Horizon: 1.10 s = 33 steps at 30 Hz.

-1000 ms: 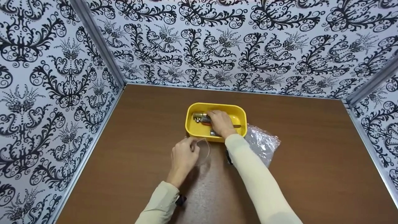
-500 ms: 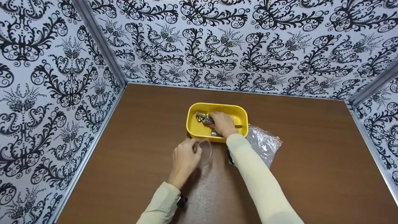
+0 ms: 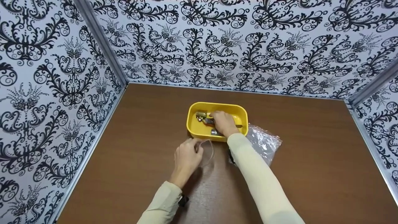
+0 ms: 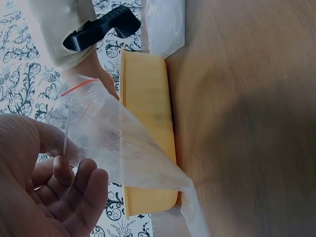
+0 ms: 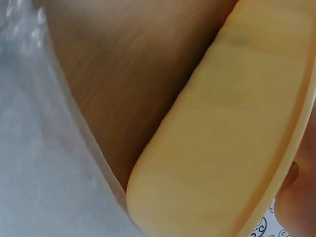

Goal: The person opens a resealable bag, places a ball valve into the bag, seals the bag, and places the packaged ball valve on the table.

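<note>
My left hand (image 3: 187, 157) pinches the mouth of a clear zip bag (image 4: 143, 153), which has a red strip along its top edge. The bag hangs open in front of the yellow bin (image 3: 195, 127). Inside that bin, my right hand (image 3: 224, 122) reaches down among small metal parts, its fingertips hidden; I cannot tell whether it grips one. A brass-coloured cylindrical fitting (image 3: 201, 114) lies by the bin's left end. Just at the fingers is a dark part with some red (image 3: 209, 121), and a silver fitting (image 3: 214, 132) sits near the front wall.
Another clear plastic bag (image 3: 264, 141) lies flat on the brown table (image 3: 140, 130), right of the bin and partly behind the right sleeve. Patterned wall panels (image 3: 217, 62) enclose the table at the back and sides.
The right hand has shifted slightly within the bin, and the metal parts by its fingers have moved a little. The left hand keeps the bag at nearly the same place.
</note>
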{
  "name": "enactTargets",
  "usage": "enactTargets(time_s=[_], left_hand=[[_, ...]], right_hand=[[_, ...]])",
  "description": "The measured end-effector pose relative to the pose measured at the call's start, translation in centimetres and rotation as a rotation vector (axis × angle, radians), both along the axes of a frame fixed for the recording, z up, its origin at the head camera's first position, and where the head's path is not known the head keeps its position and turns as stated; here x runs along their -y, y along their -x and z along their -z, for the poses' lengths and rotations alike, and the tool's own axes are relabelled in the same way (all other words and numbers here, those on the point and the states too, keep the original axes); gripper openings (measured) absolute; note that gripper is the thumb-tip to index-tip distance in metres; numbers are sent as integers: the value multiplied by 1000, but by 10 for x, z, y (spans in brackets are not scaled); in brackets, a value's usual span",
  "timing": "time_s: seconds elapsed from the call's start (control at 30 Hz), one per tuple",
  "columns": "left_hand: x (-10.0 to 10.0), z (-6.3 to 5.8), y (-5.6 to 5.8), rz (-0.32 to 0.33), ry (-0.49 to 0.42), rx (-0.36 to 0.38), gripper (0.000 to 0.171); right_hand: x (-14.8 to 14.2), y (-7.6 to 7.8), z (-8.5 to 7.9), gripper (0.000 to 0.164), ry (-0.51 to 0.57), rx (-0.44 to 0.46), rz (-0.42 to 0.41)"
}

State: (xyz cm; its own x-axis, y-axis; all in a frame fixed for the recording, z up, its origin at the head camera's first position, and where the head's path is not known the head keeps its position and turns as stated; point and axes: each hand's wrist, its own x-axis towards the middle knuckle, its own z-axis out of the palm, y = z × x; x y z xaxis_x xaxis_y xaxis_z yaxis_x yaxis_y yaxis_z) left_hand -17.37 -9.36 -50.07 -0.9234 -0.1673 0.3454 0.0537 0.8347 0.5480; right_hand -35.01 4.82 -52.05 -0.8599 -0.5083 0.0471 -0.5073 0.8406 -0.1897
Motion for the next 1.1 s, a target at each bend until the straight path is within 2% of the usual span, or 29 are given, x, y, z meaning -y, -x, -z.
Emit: enactTargets(time_s=[0.17, 0.3, 0.57, 0.67, 0.87, 1.1], left_hand=[[-2, -1, -3, 5, 4, 3, 15], [-5, -2, -5, 4, 42, -26, 14], [-11, -1, -7, 9, 223, -201, 12], [-11, 1, -7, 18, 270, -233, 13], [-9, 6, -4, 49, 293, -221, 15], [-5, 4, -1, 35, 260, -182, 17]], right_hand=[[-7, -3, 1, 22, -33, 104, -23], [-10, -5, 2, 21, -42, 114, -47], [-17, -10, -7, 23, 4, 5, -85], [-20, -13, -13, 26, 45, -19, -88], [-26, -26, -33, 31, 116, -53, -95], [-37, -56, -49, 32, 184, -166, -220]])
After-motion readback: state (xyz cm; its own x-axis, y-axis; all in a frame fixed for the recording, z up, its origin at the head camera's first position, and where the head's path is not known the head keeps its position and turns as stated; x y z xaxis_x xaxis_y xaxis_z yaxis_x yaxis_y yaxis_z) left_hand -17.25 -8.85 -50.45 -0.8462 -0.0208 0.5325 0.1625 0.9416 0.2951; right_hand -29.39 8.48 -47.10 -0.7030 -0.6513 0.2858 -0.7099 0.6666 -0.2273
